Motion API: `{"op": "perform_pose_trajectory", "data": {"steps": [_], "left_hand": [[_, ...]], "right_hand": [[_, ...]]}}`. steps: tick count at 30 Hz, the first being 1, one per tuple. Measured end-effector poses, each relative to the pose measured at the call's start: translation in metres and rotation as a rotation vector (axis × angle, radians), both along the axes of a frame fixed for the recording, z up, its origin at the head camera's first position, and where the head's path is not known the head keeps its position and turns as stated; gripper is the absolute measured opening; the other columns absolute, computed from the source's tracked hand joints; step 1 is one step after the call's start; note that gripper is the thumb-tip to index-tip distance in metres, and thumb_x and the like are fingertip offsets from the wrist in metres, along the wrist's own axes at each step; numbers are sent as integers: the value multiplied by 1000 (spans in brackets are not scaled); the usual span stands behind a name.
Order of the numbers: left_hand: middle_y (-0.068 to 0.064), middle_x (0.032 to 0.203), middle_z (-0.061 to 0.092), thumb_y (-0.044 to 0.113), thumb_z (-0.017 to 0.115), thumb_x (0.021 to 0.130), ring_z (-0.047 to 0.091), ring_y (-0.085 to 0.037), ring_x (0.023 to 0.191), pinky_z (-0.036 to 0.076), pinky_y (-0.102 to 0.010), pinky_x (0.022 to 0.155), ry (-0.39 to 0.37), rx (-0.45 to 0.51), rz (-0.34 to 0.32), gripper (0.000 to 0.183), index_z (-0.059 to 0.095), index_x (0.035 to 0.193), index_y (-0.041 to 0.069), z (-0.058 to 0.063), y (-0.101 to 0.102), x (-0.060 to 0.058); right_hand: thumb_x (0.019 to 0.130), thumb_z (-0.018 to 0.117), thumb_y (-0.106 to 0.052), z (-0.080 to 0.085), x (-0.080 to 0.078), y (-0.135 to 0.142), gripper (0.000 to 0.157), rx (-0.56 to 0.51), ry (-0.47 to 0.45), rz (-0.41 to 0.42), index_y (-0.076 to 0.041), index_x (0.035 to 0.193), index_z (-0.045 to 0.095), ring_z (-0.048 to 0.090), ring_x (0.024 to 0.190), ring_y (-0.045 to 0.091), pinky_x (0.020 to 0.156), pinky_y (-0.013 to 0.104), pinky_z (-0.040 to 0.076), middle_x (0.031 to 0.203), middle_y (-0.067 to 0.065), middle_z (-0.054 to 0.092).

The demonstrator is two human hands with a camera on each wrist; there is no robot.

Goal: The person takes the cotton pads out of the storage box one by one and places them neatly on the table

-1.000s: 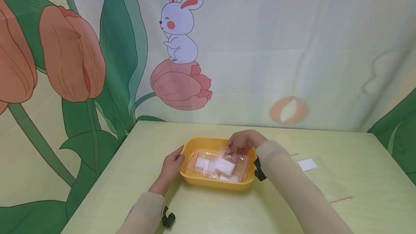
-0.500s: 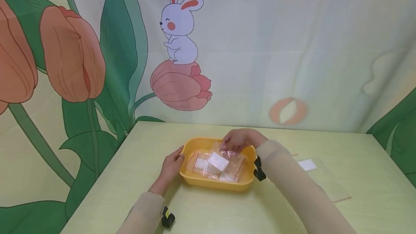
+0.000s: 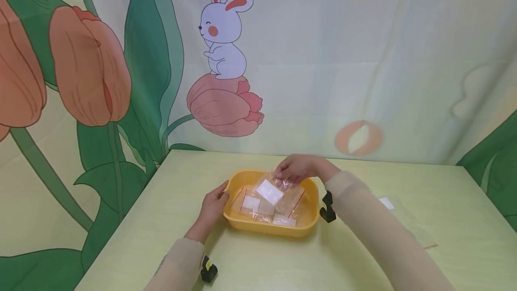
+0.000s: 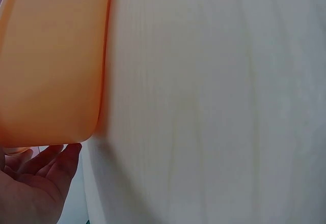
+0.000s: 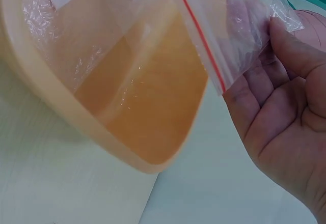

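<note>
A yellow plastic basket (image 3: 266,229) stands on the table, holding several clear zip bags (image 3: 251,204) with white labels and red zip lines. My left hand (image 3: 212,205) grips the basket's left end; in the left wrist view its fingers (image 4: 66,165) lie against the basket's side. Over the far right part of the basket, my right hand (image 3: 296,168) pinches a clear zip bag (image 3: 269,192) between thumb and fingers. This bag carries a white label and hangs above the others. In the right wrist view, the thumb (image 5: 293,48) presses on the bag's corner near its red zip line.
Another clear bag (image 3: 412,223) with a white label lies on the table (image 3: 169,219) at right, partly hidden by my right sleeve. A printed curtain (image 3: 307,80) with tulips and a rabbit hangs behind the table's back edge.
My right hand has lifted a labelled zip bag up off the others, moving slightly back and left, then its wrist shifted right. My left hand and the basket have stayed in place.
</note>
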State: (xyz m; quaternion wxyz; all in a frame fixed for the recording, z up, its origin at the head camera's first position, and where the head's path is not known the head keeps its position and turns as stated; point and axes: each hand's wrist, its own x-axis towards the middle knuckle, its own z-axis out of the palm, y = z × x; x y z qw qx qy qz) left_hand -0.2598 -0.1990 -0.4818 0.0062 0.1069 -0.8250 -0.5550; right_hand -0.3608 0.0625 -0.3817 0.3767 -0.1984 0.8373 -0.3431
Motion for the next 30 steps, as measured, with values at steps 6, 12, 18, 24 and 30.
{"op": "perform_pose_trajectory", "data": {"steps": [6, 12, 18, 24, 30], "left_hand": [[-21, 160, 43, 14, 43, 108, 49, -38, 143, 49, -48, 113, 8, -2, -2, 48, 42, 155, 5, 2, 1, 2], [-21, 159, 43, 14, 43, 108, 53, -36, 138, 52, -46, 111, 5, -4, 1, 48, 42, 155, 5, 2, 0, 2], [-21, 160, 43, 15, 42, 109, 52, -37, 140, 50, -47, 112, -5, -4, -1, 48, 41, 156, 6, 2, 1, 2], [-22, 158, 46, 15, 43, 109, 56, -35, 134, 53, -45, 108, -6, -16, 3, 47, 42, 155, 6, 2, 1, 2], [-22, 158, 46, 15, 42, 109, 55, -36, 135, 52, -46, 110, -10, -14, 8, 48, 42, 156, 6, 2, 1, 2]], "right_hand": [[105, 55, -16, 5, 1, 6, 30, -64, 8, -48, 0, 129, 65, 57, 78, 10, 73, 19, 56, 95, -2, 68], [106, 54, -16, 7, 4, 15, 32, -126, -7, -87, 2, 130, 64, 61, 76, 8, 73, 19, 58, 95, -4, 69], [107, 51, -17, 2, 7, 29, 33, -165, 1, -152, 1, 133, 63, 58, 79, 9, 73, 19, 58, 96, -4, 67], [108, 50, -16, -4, 12, 47, 34, -228, -18, -233, 3, 134, 60, 58, 82, 8, 74, 18, 55, 96, -5, 66], [108, 50, -16, -6, 21, 66, 38, -291, -27, -272, 5, 138, 55, 62, 85, 7, 76, 19, 56, 96, -7, 67]]}}
